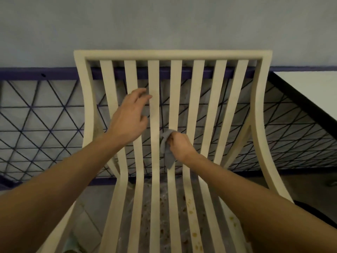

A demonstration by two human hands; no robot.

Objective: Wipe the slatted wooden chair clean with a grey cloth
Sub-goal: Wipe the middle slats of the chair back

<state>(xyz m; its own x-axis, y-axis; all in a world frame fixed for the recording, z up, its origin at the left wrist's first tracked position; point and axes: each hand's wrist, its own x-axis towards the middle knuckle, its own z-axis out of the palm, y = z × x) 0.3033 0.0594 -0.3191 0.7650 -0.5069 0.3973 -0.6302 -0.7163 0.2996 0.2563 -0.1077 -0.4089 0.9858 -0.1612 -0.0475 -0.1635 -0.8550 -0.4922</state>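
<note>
A cream slatted wooden chair (173,55) faces me, its curved back slats running down into the seat. My right hand (179,147) grips a grey cloth (166,150) against a middle back slat, low on the backrest. The cloth hangs down below my fist. My left hand (130,115) is higher and to the left, fingers spread and relaxed over the back slats, fingertips near one slat. Brown stains (191,209) dot the seat slats on the right side.
Behind the chair runs a dark blue metal railing with a triangle lattice (45,114) and a grey wall above. A white table with a black edge (310,88) stands at the right. Tiled floor shows under the seat.
</note>
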